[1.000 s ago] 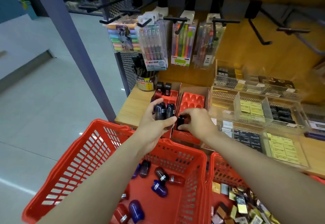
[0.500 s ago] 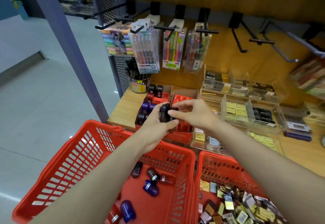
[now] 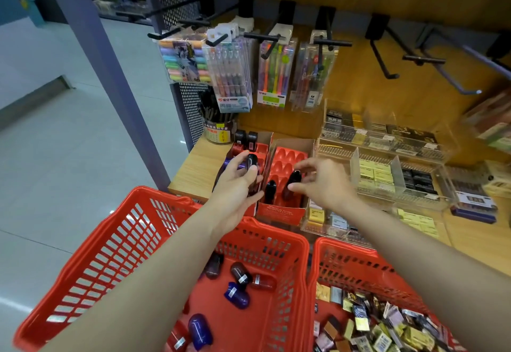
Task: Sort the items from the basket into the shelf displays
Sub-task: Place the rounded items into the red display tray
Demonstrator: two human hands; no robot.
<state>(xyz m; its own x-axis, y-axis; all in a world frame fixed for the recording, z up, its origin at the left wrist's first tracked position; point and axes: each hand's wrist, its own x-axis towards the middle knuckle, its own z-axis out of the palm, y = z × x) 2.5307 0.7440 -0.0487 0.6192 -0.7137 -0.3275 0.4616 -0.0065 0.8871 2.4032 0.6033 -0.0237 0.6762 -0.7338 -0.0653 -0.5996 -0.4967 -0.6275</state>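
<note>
Over the red tray (image 3: 287, 169) on the shelf, your right hand (image 3: 322, 183) pinches a dark little capsule (image 3: 292, 181) just above an empty cup. Lower it straight and stand it up beside the one already there (image 3: 270, 189). Your left hand (image 3: 235, 185) has its grip around one more capsule (image 3: 251, 162). More wait in the red basket (image 3: 110, 255) below.

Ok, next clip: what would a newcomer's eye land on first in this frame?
The two red baskets: the left basket holds a few dark capsule-shaped items, the right basket a heap of small packets. Above them, the left hand grips a dark capsule, and the right hand sets another into the red display tray on the wooden shelf.
</note>
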